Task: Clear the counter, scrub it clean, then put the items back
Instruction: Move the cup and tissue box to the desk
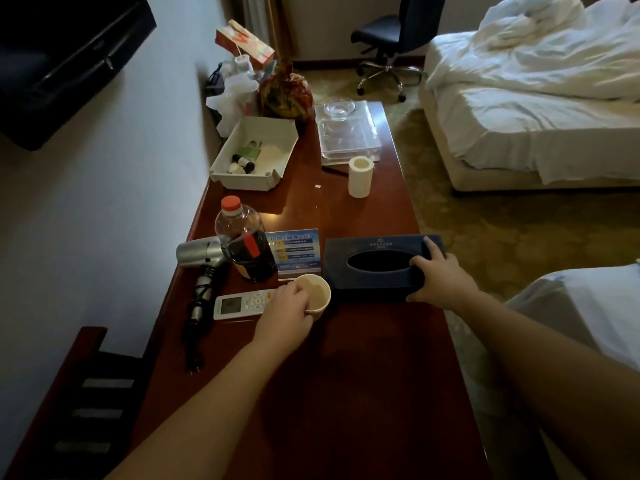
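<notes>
The left hand (285,311) pinches the rim of the paper cup (313,296), thumb inside, and the right hand (440,273) clamps the right end of the dark tissue box (377,266). Both things stand on the wooden counter (363,393); the cup is just left of the tissue box.

The step, I judge, is clearing. It is better to lift the cup straight up and keep it level, in case some liquid is inside. The box is probably light, so one hand is enough.

Left of the tissue box I count one card stand (294,251), one bottle (247,240), one hair dryer (199,252) and one remote (242,303). Behind the box are one paper roll (360,176), one white tray (254,152) and one clear tray (348,133).
</notes>
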Action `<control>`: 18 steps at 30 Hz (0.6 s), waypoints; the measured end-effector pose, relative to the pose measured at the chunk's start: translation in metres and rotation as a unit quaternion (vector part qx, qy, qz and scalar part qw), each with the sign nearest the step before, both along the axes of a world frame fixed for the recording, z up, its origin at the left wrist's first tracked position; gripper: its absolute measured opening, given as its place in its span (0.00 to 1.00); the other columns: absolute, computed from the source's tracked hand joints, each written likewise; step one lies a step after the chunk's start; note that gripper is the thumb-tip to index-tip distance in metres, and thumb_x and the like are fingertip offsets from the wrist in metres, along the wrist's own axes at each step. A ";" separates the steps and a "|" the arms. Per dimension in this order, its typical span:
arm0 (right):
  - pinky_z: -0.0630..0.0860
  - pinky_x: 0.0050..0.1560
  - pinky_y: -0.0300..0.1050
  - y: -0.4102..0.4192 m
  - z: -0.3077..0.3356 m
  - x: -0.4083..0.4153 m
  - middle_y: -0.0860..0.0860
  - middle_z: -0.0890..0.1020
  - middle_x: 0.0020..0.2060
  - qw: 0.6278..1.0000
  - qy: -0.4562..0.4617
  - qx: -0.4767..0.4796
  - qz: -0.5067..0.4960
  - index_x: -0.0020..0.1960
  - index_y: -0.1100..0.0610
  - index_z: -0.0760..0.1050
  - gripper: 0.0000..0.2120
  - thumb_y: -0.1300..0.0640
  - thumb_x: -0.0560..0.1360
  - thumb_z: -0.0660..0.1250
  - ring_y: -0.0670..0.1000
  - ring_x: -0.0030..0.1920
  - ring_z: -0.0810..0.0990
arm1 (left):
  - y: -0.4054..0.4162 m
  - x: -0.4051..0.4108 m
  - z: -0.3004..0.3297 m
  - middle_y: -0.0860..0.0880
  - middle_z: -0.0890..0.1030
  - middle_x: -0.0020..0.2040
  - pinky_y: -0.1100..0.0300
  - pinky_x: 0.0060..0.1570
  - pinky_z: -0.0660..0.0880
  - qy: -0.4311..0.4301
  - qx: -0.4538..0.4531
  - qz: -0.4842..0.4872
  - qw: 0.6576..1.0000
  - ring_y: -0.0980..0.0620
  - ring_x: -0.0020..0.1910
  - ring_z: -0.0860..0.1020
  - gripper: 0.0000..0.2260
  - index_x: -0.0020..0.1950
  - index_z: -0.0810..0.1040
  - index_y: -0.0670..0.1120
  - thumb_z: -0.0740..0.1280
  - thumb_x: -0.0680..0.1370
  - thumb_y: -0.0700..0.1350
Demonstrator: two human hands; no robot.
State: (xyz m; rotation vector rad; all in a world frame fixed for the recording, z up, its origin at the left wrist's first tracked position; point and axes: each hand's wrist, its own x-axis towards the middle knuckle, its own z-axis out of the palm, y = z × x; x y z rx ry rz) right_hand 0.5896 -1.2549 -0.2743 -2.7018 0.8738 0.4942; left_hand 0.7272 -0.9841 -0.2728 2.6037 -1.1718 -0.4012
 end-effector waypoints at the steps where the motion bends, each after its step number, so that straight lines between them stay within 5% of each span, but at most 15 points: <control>1: 0.73 0.62 0.57 -0.003 -0.002 0.003 0.49 0.39 0.77 1.000 0.002 -0.005 0.004 0.69 0.46 0.64 0.33 0.42 0.68 0.73 0.64 0.73 0.52 | -0.001 0.002 -0.002 0.52 0.73 0.59 0.57 0.60 0.71 0.000 0.001 -0.001 1.000 0.54 0.58 0.70 0.05 0.53 0.77 0.48 0.67 0.77 0.45; 13: 0.73 0.62 0.58 -0.012 -0.016 0.027 0.49 0.41 0.77 0.998 0.053 -0.032 0.017 0.71 0.48 0.61 0.34 0.44 0.70 0.73 0.64 0.74 0.51 | -0.005 0.014 -0.020 0.51 0.73 0.59 0.56 0.58 0.73 0.006 0.005 0.014 1.000 0.53 0.57 0.72 0.05 0.53 0.77 0.48 0.66 0.78 0.44; 18: 0.73 0.63 0.58 -0.012 -0.016 0.030 0.49 0.41 0.78 0.995 0.074 -0.065 0.019 0.73 0.47 0.58 0.35 0.44 0.72 0.70 0.63 0.75 0.48 | -0.004 0.015 -0.023 0.49 0.71 0.66 0.55 0.63 0.70 -0.006 0.008 0.004 1.000 0.49 0.64 0.68 0.06 0.53 0.77 0.47 0.66 0.78 0.45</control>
